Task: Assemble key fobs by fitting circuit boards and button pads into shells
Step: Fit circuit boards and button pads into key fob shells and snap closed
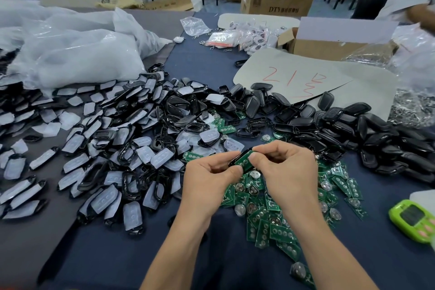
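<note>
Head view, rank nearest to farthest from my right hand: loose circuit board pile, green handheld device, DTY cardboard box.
1. circuit board pile, directly beneath the right hand.
2. green handheld device, right table edge.
3. DTY cardboard box, far back.

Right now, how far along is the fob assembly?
Done, apparently: the left pile of shells already carries white button pads. In hand: left hand and right hand pinch one shell with a green circuit board laid in it. Left: a heap of loose boards and black shells.
</note>
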